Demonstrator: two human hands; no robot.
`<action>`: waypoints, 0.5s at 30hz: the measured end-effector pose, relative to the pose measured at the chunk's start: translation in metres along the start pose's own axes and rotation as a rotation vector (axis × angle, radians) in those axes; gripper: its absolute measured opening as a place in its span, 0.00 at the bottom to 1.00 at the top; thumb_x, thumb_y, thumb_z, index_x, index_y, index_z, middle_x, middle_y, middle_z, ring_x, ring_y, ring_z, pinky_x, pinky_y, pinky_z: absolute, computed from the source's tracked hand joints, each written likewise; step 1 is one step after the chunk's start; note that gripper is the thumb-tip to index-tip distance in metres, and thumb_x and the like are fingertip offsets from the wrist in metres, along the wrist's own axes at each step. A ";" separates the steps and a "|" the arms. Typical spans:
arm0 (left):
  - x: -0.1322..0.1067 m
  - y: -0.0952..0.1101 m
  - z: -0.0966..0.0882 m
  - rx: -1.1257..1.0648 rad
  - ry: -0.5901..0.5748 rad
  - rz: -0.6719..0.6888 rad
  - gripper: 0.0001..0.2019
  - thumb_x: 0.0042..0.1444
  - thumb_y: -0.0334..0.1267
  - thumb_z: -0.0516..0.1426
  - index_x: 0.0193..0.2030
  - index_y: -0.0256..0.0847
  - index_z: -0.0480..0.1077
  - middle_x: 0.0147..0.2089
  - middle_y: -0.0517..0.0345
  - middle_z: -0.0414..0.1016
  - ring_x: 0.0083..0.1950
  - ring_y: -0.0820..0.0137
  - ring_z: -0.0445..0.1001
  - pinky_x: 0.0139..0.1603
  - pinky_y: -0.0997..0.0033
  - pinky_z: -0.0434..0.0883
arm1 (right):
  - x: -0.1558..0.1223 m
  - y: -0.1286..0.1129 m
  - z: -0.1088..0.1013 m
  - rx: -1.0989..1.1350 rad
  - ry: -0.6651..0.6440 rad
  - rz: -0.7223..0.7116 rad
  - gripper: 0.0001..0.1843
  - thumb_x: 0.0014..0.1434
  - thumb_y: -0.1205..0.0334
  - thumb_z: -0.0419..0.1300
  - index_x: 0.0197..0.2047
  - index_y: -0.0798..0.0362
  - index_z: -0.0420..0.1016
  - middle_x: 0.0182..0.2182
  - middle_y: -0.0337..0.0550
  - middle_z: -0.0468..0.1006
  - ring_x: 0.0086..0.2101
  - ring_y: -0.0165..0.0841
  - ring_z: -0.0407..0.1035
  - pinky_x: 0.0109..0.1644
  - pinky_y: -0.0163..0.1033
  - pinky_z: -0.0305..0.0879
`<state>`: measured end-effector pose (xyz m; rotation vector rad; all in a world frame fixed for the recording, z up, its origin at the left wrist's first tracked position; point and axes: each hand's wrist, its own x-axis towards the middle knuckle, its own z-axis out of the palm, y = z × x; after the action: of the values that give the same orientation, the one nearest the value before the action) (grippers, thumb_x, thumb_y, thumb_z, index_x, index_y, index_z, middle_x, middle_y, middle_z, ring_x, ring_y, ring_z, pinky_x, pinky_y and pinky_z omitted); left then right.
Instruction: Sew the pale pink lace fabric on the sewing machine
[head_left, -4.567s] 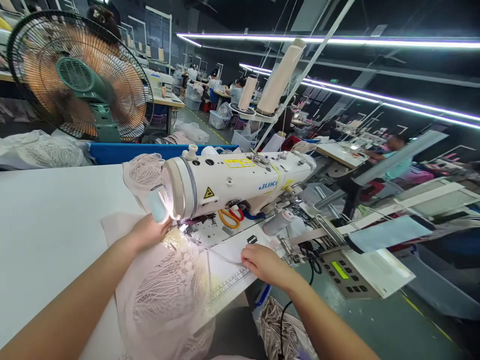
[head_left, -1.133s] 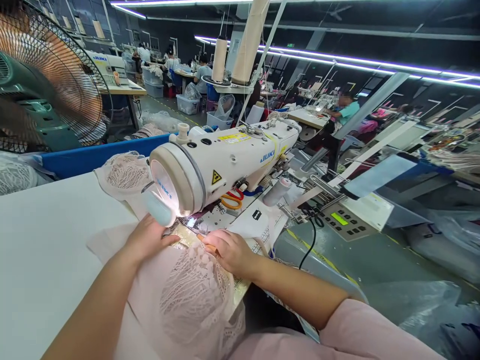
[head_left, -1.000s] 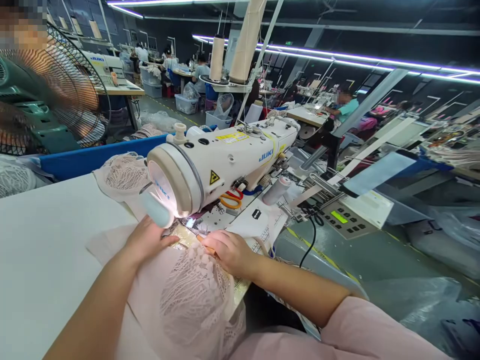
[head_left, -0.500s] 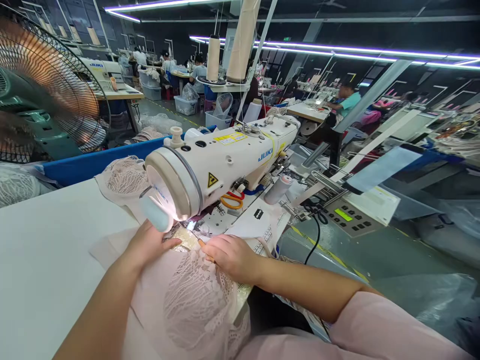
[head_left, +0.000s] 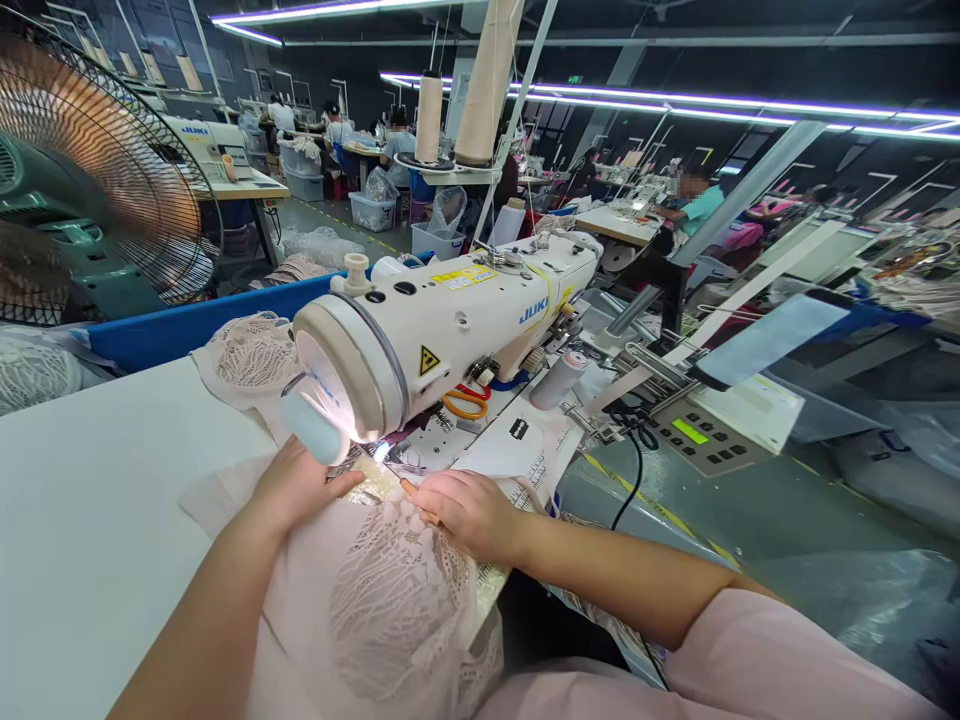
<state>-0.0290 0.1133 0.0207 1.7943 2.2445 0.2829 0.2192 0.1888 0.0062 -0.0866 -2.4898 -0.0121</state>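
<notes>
A white sewing machine (head_left: 442,330) stands before me, its lamp lighting the needle area. Pale pink lace fabric (head_left: 397,600) spreads from under its head over the table edge toward my lap. My left hand (head_left: 300,490) presses flat on the fabric left of the needle, thumb apart from the fingers; the fingertips are partly hidden behind a pale oval guard (head_left: 313,428). My right hand (head_left: 469,515) is closed round an awl (head_left: 412,489) with a wooden handle, its thin metal tip pointing at the needle area. The needle itself is hidden.
Orange-handled scissors (head_left: 466,404) and a grey thread cone (head_left: 559,380) lie beside the machine arm. More lace pieces (head_left: 251,355) sit at the table's back left. A large fan (head_left: 97,190) stands at left, a control panel (head_left: 697,432) at right. Other people work at machines farther back.
The awl's tip and handle have shifted very slightly in my right hand. Both hands stay nearly in place, and the view has moved a touch.
</notes>
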 end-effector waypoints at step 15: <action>0.001 -0.002 0.001 0.056 0.022 0.033 0.28 0.52 0.59 0.48 0.51 0.42 0.69 0.53 0.48 0.70 0.55 0.54 0.65 0.53 0.58 0.63 | 0.001 0.001 -0.002 0.008 0.022 0.005 0.10 0.65 0.61 0.46 0.45 0.53 0.65 0.35 0.43 0.76 0.35 0.32 0.68 0.36 0.36 0.64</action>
<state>-0.0309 0.1136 0.0194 1.8662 2.2613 0.2492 0.2198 0.1894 0.0085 -0.0888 -2.4670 -0.0007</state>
